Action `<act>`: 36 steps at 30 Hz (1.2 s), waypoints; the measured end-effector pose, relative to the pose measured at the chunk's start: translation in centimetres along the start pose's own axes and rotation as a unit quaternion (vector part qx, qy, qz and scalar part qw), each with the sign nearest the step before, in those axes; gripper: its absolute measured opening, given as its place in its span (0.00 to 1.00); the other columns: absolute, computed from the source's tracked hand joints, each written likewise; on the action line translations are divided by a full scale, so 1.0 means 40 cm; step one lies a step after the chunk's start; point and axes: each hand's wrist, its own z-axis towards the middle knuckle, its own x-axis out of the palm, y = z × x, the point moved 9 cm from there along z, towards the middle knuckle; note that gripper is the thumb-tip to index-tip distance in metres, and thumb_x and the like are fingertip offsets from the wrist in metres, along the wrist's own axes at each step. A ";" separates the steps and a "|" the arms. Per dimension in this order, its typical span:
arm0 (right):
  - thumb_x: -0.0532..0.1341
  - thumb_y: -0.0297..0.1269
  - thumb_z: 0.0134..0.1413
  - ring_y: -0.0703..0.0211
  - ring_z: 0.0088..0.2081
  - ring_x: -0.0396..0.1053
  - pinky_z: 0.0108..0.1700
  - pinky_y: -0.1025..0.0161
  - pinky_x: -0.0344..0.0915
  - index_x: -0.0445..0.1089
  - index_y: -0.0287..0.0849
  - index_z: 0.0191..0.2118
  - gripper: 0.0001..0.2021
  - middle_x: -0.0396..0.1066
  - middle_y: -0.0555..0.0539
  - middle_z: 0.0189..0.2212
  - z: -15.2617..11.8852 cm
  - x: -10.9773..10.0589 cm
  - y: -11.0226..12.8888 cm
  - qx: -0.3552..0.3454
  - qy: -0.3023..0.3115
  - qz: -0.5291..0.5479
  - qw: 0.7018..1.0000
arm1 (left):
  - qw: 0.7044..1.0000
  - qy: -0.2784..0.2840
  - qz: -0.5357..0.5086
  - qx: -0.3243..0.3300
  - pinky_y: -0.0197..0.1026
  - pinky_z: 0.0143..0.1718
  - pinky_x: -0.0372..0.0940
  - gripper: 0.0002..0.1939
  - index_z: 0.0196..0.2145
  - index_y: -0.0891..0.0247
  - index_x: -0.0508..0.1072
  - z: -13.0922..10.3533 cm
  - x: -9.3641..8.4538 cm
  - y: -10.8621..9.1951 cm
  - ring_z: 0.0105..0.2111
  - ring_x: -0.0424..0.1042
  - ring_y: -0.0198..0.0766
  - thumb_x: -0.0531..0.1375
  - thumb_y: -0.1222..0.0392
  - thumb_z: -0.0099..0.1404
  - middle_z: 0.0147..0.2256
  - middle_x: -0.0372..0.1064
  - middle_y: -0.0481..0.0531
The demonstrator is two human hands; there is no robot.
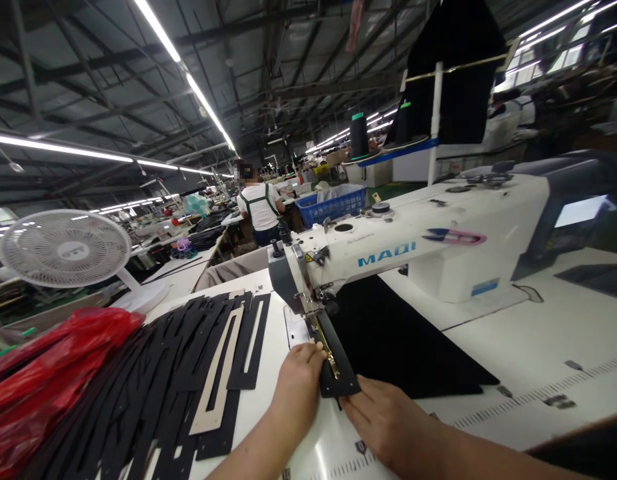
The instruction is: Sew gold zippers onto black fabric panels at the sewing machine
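Observation:
A black strip [342,373] with a gold zipper [332,360] along its slot lies under the needle area of a white sewing machine [388,243]. My left hand [301,373] presses the strip's left edge near the presser foot, fingers bent together on it. At the near right corner, my right hand [381,417] pinches the strip between thumb and fingers. Beneath the machine arm a large black fabric piece [403,340] spreads to the right. Many black slotted pieces [163,360] overlap on the left, with a beige slotted piece [215,380] on top.
Red plastic [63,373] lies at the left, below a white fan [71,250]. Pink-handled snips [455,236] rest on the machine arm. Thread cones [359,137] stand behind it. A person [261,203] is near a blue basket [333,205] in the background.

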 end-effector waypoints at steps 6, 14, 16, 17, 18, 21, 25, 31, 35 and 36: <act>0.48 0.19 0.52 0.54 0.29 0.67 0.34 0.58 0.68 0.72 0.30 0.33 0.14 0.70 0.40 0.27 0.020 0.024 -0.038 0.000 0.015 0.004 1.000 | 0.999 -0.025 -0.037 -0.021 0.45 0.40 0.69 0.18 0.40 0.64 0.70 0.023 0.005 0.041 0.38 0.70 0.43 0.52 0.77 0.54 0.39 0.70 0.56; 0.48 0.18 0.52 0.56 0.29 0.64 0.31 0.61 0.65 0.70 0.31 0.32 0.13 0.68 0.43 0.26 0.039 0.063 -0.088 0.017 0.043 0.010 0.999 | 0.996 -0.021 -0.071 -0.058 0.42 0.36 0.67 0.15 0.34 0.63 0.70 0.050 0.021 0.081 0.35 0.70 0.41 0.50 0.77 0.54 0.34 0.68 0.53; 0.49 0.18 0.53 0.57 0.29 0.64 0.31 0.62 0.63 0.69 0.33 0.33 0.13 0.68 0.44 0.28 0.040 0.055 -0.100 0.042 0.053 0.038 0.997 | 0.993 -0.023 -0.101 -0.064 0.40 0.37 0.67 0.18 0.36 0.63 0.69 0.045 0.020 0.087 0.35 0.70 0.40 0.48 0.79 0.53 0.35 0.67 0.53; 0.50 0.20 0.54 0.57 0.29 0.63 0.31 0.62 0.63 0.69 0.34 0.33 0.11 0.67 0.45 0.28 0.042 0.051 -0.109 0.060 0.060 0.057 0.995 | 0.990 -0.023 -0.121 -0.064 0.40 0.39 0.67 0.20 0.37 0.63 0.69 0.041 0.017 0.087 0.37 0.70 0.39 0.48 0.79 0.52 0.36 0.67 0.53; 0.51 0.21 0.55 0.58 0.30 0.63 0.32 0.62 0.62 0.68 0.36 0.33 0.10 0.67 0.46 0.28 0.045 0.046 -0.120 0.085 0.065 0.073 0.992 | 0.988 -0.028 -0.137 -0.066 0.40 0.39 0.66 0.21 0.38 0.63 0.68 0.034 0.010 0.086 0.38 0.69 0.39 0.48 0.79 0.51 0.37 0.66 0.53; 0.57 0.31 0.55 0.54 0.33 0.63 0.36 0.58 0.61 0.67 0.37 0.32 0.03 0.66 0.46 0.30 0.061 0.044 -0.174 0.187 0.085 0.075 0.976 | 0.983 -0.050 -0.124 -0.124 0.42 0.38 0.66 0.15 0.34 0.64 0.66 0.005 -0.018 0.093 0.37 0.68 0.41 0.51 0.77 0.50 0.36 0.65 0.54; 0.58 0.29 0.52 0.53 0.36 0.64 0.37 0.59 0.60 0.67 0.35 0.33 0.03 0.67 0.43 0.33 0.094 0.100 -0.237 0.261 0.160 0.092 0.948 | 0.973 -0.043 -0.105 -0.199 0.43 0.29 0.65 0.10 0.21 0.63 0.63 -0.032 -0.036 0.084 0.27 0.66 0.40 0.53 0.67 0.60 0.24 0.63 0.50; 0.56 0.25 0.51 0.59 0.33 0.66 0.32 0.67 0.58 0.67 0.37 0.32 0.04 0.68 0.46 0.32 0.103 0.142 -0.280 0.279 0.169 0.152 0.933 | 0.989 -0.024 -0.140 -0.031 0.51 0.51 0.60 0.14 0.44 0.60 0.70 -0.024 -0.048 -0.022 0.44 0.68 0.42 0.54 0.69 0.61 0.42 0.71 0.53; 0.58 0.28 0.48 0.60 0.29 0.66 0.28 0.68 0.55 0.67 0.38 0.24 0.05 0.68 0.47 0.27 0.080 0.150 -0.308 0.343 0.160 0.159 0.912 | 0.997 0.012 -0.072 0.031 0.56 0.57 0.52 0.12 0.39 0.62 0.72 -0.023 -0.024 -0.042 0.40 0.71 0.40 0.52 0.71 0.61 0.38 0.73 0.52; 0.57 0.28 0.49 0.60 0.28 0.66 0.28 0.68 0.54 0.67 0.39 0.23 0.07 0.68 0.47 0.26 0.077 0.156 -0.320 0.364 0.157 0.158 0.904 | 0.997 0.013 -0.061 0.036 0.56 0.57 0.53 0.12 0.38 0.63 0.72 -0.023 -0.020 -0.041 0.39 0.72 0.40 0.52 0.70 0.61 0.38 0.73 0.52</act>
